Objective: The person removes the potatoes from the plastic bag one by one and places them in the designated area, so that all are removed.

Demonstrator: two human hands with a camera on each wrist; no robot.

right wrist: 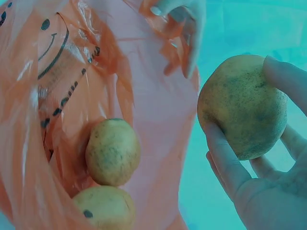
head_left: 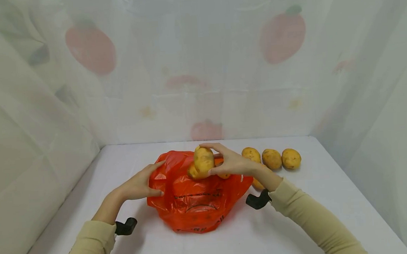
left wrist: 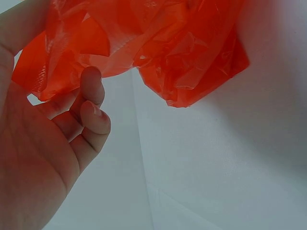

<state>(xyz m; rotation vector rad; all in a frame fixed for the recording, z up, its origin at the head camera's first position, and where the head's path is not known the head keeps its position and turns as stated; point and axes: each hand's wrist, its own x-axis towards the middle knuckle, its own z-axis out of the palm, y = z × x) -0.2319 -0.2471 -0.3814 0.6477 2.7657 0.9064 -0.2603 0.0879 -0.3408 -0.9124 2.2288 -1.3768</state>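
Note:
A red plastic bag with dark print sits on the white table, its mouth spread wide. My left hand is at the bag's left rim, thumb and forefinger far apart against the film; in the left wrist view its other fingers bend loosely beside the plastic. Above the bag's mouth, my right hand grips a yellow potato between thumb and fingers. The right wrist view shows this potato held beside the bag, with another potato and a dark-spotted potato inside the bag.
Right of the bag, a row of potatoes lies on the table, with one more potato partly behind the right forearm. Pale printed curtains enclose the back and both sides. Black camera mounts jut from both wrists.

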